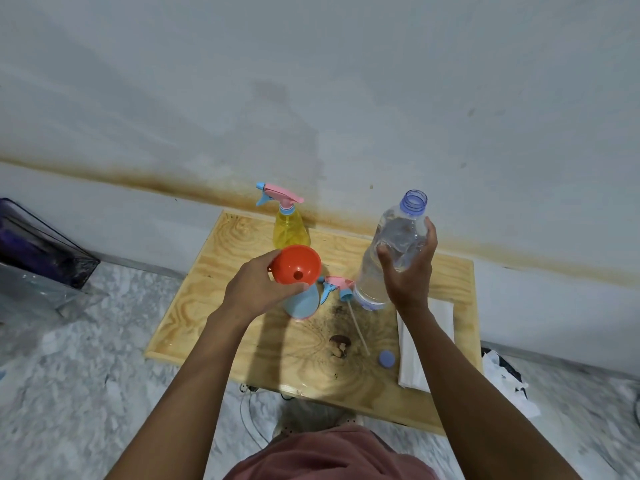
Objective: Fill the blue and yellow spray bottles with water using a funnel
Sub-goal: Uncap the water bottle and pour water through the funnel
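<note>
Pink fabric at the bottom edge belongs to the person, whose two bare forearms reach forward over a pale plywood bench point(214, 327). Nearest on the bench lie a small blue cap point(387, 359) and, just right of it, a folded white cloth point(427, 341).

Further in, the left hand point(254, 291) holds an orange funnel point(298, 265). Its fingers point(273, 257) curl round the rim and the thumb presses the near side. The funnel sits at the mouth of the blue spray bottle point(300, 304), which stands upright on the bench.

Just right of that bottle lies its removed spray head point(337, 287), the thin tube pointing toward the viewer.

The right hand point(410, 271) grips a clear water bottle point(391, 251), fingers point(431, 232) wrapped round its middle. The bottle is uncapped, mouth up, and not yet tipped.

Farthest back, by the stained white wall point(311, 98), the yellow spray bottle point(290, 228) stands with its sprayer on.

The step in hand looks like readying the first pour. Next, the water bottle's mouth likely needs to come over the funnel and tilt slowly while the left hand steadies the funnel.
</note>
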Tool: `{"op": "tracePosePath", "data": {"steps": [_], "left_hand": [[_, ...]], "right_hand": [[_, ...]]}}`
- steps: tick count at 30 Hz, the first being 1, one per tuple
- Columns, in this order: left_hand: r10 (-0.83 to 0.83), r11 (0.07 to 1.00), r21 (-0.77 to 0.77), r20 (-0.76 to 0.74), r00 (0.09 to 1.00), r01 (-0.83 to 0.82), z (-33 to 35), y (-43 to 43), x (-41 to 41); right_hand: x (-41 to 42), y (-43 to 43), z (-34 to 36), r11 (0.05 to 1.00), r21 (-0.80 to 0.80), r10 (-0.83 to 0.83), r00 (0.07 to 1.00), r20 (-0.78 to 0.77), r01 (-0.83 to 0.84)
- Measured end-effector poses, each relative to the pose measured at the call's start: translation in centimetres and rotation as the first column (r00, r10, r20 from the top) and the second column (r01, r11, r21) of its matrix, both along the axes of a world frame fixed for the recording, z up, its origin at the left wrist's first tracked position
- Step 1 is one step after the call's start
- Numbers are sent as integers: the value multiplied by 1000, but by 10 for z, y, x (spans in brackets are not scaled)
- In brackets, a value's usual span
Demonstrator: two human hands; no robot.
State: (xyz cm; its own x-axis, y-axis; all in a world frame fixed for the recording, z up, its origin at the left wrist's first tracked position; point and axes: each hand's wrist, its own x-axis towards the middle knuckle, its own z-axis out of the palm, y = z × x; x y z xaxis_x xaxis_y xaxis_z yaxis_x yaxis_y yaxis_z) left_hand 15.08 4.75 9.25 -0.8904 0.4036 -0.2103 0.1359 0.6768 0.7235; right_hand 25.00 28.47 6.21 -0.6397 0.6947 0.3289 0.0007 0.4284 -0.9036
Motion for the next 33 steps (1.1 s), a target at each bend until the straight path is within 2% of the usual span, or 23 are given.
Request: {"op": "tracePosePath", "data": {"steps": [5,10,13,16,18,19,22,24,26,29,33], "left_hand": [[-5,1000,-3,-15,1000,5,-1,1,2],[-9,1000,10,-28,1000,9,-4,1,4],[-7,1000,10,-32,999,7,-8,0,5],[-7,1000,28,-37,999,8,-13,-3,3],[0,997,73,-41,999,3,-16,-6,4],[12,994,109,-37,999,-8,-17,-8,4],[47,968,248,14,999,-49,-26,-17,8],[48,953,296,77,996,-68,-35,-22,11],[25,965,256,113,993,-54,-49,-24,10],[-14,970,241,142,990,-21,-66,-16,8],[19,926,369,184,983,-87,-75,3,9]], "right_hand": [[9,0,-3,1000,26,-11,1000,7,11],[15,0,-3,996,61,-66,994,84,61],[21,-5,-7,959,219,-204,976,82,182],[29,-27,-5,855,374,-361,930,-68,359],[34,-48,-2,864,415,-266,958,-108,286],[35,-59,0,892,409,-181,982,-61,190],[23,-78,8,971,227,17,972,232,-71],[7,-80,14,993,-30,113,920,374,-110],[-9,-78,17,964,-248,201,880,431,-98],[-26,-74,15,952,-281,251,836,489,-122],[-36,-77,12,952,-281,259,815,518,-123]]}}
